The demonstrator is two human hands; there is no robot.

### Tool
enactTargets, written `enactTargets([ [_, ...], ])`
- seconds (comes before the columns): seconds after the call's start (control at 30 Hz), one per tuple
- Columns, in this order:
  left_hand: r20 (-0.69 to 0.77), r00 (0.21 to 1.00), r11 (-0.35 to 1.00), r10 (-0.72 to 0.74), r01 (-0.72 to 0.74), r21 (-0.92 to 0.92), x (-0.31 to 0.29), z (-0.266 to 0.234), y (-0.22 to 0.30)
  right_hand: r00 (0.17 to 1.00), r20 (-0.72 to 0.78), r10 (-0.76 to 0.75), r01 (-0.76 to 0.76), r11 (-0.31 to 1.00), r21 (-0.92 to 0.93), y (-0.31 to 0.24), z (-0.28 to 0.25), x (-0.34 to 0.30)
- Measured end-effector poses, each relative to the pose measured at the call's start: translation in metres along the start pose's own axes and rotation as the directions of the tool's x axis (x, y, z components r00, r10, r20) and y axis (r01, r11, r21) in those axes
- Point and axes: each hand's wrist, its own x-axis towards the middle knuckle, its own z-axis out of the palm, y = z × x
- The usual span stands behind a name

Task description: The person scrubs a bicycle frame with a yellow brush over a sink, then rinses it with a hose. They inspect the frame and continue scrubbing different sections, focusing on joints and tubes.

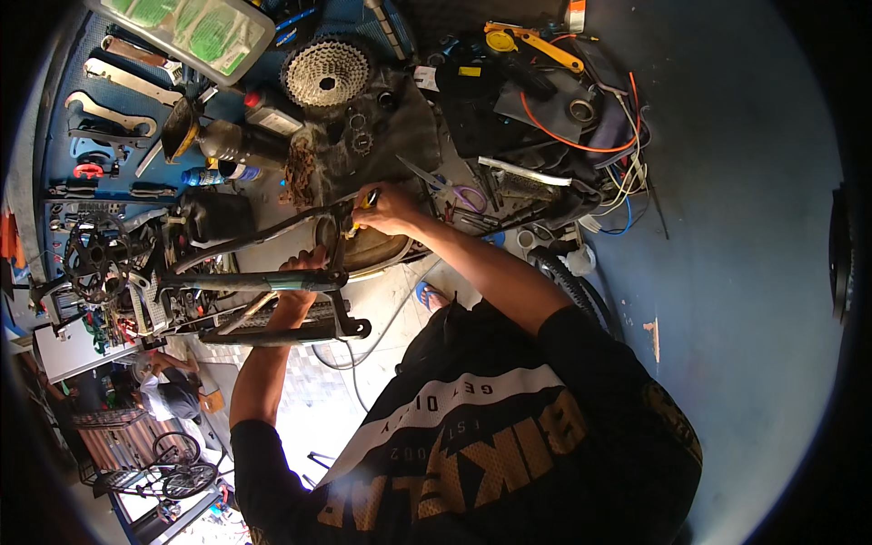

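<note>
A dark bicycle frame part (245,281) with long tubes reaches across from the left, its ends toward the middle. My left hand (302,272) is closed around one of its tubes from below. My right hand (389,211) is closed on a small yellow-and-black tool (361,218) at the upper end of the frame part. The tool's exact kind is hard to make out, and my fingers hide part of it. Beneath the right hand lies a brownish round basin (377,250). A black crankset with a toothed chainring (95,259) sits at the frame's left end.
Behind my hands, the cluttered bench holds a large cassette (327,71), scissors with purple handles (468,197), bottles (272,115) and an orange cable (581,145). Tools hang on a blue board (68,136). A tyre (559,277) stands at my right. Another person (168,391) is lower left.
</note>
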Motion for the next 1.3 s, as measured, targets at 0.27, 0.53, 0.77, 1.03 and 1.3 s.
enactTargets([
  [0.27,-0.098,0.995,0.991,-0.011,-0.002,-0.131,-0.009,0.005,0.007,0.935,-0.115,-0.334,0.219,0.804,-0.553,-0.001,0.018,-0.020],
  [0.53,-0.132,0.991,0.997,0.004,-0.013,-0.071,-0.002,0.003,0.005,0.986,-0.130,-0.106,0.042,0.907,-0.418,-0.004,0.020,-0.009],
  [0.77,0.102,0.992,0.957,-0.073,0.098,-0.273,-0.003,0.000,0.008,0.963,-0.110,-0.247,0.202,0.926,-0.318,-0.001,0.024,-0.004],
  [1.03,-0.011,0.999,0.992,-0.033,0.031,-0.124,-0.005,0.000,0.007,0.991,-0.102,-0.086,0.023,0.865,-0.502,-0.030,0.022,-0.022],
  [1.3,0.114,0.993,0.978,-0.042,0.064,-0.201,-0.013,0.004,0.008,0.979,-0.115,-0.169,0.174,0.984,0.033,-0.003,0.027,-0.014],
])
